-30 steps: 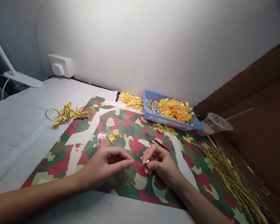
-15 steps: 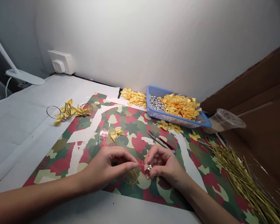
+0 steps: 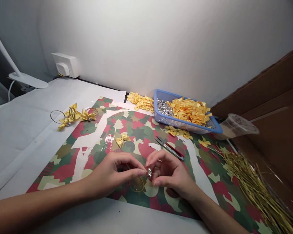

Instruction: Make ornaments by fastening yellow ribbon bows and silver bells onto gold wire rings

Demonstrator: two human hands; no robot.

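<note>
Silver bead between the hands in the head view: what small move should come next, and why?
Probably push the silver bead onto the end of the gold wire ring: the left hand appears to pinch the wire, and the right hand holds the bead right against that end.

Camera: worn on the person's head | Faces: forward and down | Range: close above the left hand (image 3: 109, 175) and right hand (image 3: 169, 175), lower centre | Beyond: camouflage-print paper sheet (image 3: 134, 133) mid-frame, white wall (image 3: 161, 42) along top
</note>
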